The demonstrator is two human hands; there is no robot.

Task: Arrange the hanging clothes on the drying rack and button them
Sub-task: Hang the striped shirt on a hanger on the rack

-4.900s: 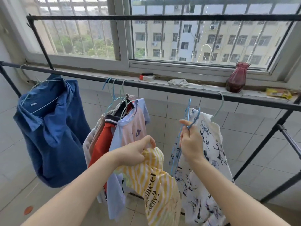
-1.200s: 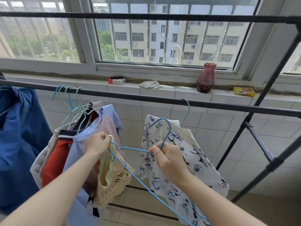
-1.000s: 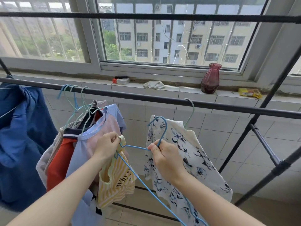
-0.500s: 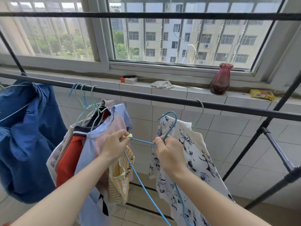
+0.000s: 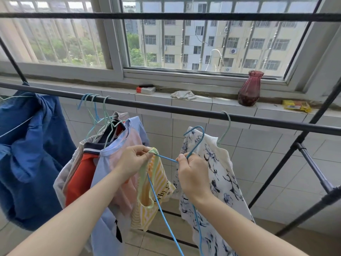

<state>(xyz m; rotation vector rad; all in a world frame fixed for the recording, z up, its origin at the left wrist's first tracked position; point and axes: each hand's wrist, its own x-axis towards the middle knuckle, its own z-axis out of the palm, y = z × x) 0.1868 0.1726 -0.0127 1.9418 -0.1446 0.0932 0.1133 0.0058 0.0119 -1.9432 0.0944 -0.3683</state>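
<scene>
Pinching the striped top [image 5: 155,187] at its green edge, the left hand [image 5: 133,159] holds it on one arm of a blue hanger [image 5: 191,145]. Right hand [image 5: 191,174] grips the hanger's neck, below the rail [image 5: 166,108], between the bunched clothes [image 5: 103,163] left and floral shirt [image 5: 221,178] right.

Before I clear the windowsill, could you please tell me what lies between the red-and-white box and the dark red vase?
A crumpled white cloth lies on the tiled sill between them, apart from both; the head view shows it.
</scene>
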